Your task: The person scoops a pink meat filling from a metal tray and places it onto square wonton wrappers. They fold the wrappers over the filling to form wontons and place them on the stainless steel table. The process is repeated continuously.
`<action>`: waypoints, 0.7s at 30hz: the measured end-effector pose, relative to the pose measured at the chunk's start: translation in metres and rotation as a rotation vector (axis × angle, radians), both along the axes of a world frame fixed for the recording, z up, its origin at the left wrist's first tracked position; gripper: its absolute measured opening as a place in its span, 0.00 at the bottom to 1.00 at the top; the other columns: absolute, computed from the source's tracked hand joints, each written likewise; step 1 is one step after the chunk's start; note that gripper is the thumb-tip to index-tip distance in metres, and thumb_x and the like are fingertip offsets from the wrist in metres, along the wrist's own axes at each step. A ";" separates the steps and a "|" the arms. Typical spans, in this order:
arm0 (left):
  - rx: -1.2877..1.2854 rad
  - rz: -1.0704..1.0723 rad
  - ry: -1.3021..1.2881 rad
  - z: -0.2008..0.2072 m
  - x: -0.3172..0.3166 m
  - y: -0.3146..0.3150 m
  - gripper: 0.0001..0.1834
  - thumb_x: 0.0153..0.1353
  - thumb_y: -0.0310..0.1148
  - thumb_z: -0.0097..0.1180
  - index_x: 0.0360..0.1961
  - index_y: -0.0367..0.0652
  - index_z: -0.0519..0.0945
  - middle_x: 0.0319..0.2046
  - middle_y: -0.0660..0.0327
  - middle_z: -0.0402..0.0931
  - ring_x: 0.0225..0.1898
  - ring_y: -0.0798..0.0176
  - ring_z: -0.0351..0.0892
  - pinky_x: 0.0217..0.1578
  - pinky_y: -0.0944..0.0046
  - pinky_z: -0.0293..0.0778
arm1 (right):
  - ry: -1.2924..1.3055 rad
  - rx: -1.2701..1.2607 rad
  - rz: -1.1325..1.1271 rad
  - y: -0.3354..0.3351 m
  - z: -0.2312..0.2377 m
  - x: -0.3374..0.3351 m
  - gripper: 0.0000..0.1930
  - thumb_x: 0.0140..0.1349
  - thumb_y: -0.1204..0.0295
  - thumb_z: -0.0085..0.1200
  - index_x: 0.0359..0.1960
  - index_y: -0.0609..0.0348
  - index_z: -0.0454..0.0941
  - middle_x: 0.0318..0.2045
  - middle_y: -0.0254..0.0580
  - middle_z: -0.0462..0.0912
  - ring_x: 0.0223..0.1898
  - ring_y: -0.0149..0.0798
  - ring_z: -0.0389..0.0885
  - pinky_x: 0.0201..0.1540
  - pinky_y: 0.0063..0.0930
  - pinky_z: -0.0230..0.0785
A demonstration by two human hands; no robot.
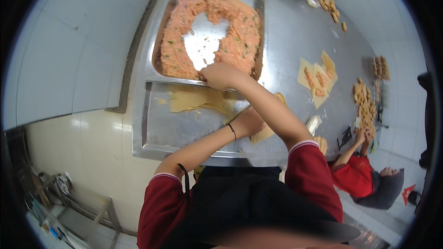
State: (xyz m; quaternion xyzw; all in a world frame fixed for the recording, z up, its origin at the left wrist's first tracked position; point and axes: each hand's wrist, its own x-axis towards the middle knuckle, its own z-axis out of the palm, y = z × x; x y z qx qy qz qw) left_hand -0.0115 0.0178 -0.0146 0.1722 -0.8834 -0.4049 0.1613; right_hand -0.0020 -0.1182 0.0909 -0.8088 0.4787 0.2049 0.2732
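A deep metal tray [151, 60] holds a pink minced filling [240, 37] flecked with green, with a bare patch in its middle. My right hand [222, 74] reaches over the tray's near rim, its fingers curled at the edge of the filling; what is inside them is hidden. Below my right forearm, my left hand [249, 121] rests beside a thin yellow wrapper sheet [263, 134]. The forearm hides most of that hand's fingers. More yellow wrapper sheets [196, 99] lie stacked just under the tray's near side.
On the metal table [286, 27], several wrappers with strips of filling [318, 80] lie at right. Piles of finished rolls [364, 103] and more rolls [327, 4] sit farther off. A co-worker in red [353, 175] handles rolls at far right. A metal frame [99, 219] stands lower left.
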 end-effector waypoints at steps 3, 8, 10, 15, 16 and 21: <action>-0.042 0.046 0.143 0.008 0.012 -0.005 0.20 0.47 0.30 0.58 0.44 0.37 0.77 0.52 0.51 0.70 0.58 0.48 0.65 0.59 0.50 0.60 | -0.109 0.116 -0.085 0.001 0.020 -0.028 0.11 0.63 0.72 0.47 0.43 0.60 0.79 0.38 0.48 0.83 0.43 0.44 0.79 0.54 0.37 0.62; -0.066 0.090 0.072 0.024 0.022 -0.014 0.25 0.48 0.33 0.62 0.50 0.42 0.72 0.53 0.55 0.67 0.56 0.50 0.64 0.56 0.53 0.61 | -0.969 0.139 -0.519 0.051 0.038 -0.130 0.15 0.68 0.66 0.49 0.51 0.61 0.78 0.45 0.40 0.83 0.48 0.32 0.78 0.54 0.28 0.68; -0.102 0.136 0.057 0.027 0.021 -0.013 0.29 0.50 0.36 0.63 0.54 0.43 0.69 0.54 0.55 0.66 0.56 0.50 0.64 0.55 0.54 0.61 | -0.968 -0.045 -0.760 0.101 0.034 -0.168 0.15 0.66 0.70 0.51 0.52 0.59 0.79 0.46 0.40 0.83 0.50 0.32 0.78 0.54 0.28 0.69; -0.081 0.161 0.017 0.026 0.018 -0.011 0.38 0.52 0.40 0.64 0.62 0.41 0.62 0.58 0.52 0.63 0.60 0.49 0.61 0.59 0.53 0.59 | -0.741 -0.485 -1.060 0.213 -0.035 -0.186 0.13 0.61 0.72 0.56 0.47 0.53 0.83 0.43 0.38 0.85 0.42 0.34 0.80 0.59 0.30 0.58; -0.078 0.153 0.003 0.025 0.018 -0.012 0.40 0.53 0.41 0.64 0.64 0.41 0.61 0.59 0.51 0.63 0.60 0.49 0.61 0.59 0.53 0.59 | -0.707 -0.639 -0.993 0.226 -0.053 -0.177 0.12 0.60 0.73 0.57 0.45 0.52 0.84 0.42 0.37 0.85 0.42 0.34 0.79 0.60 0.32 0.55; -0.054 0.120 -0.022 0.026 0.021 -0.015 0.44 0.52 0.44 0.65 0.66 0.41 0.58 0.61 0.49 0.61 0.62 0.47 0.60 0.60 0.52 0.57 | -0.287 -1.028 -0.826 0.244 -0.090 -0.151 0.07 0.56 0.72 0.59 0.36 0.46 0.86 0.41 0.34 0.84 0.46 0.33 0.74 0.57 0.38 0.45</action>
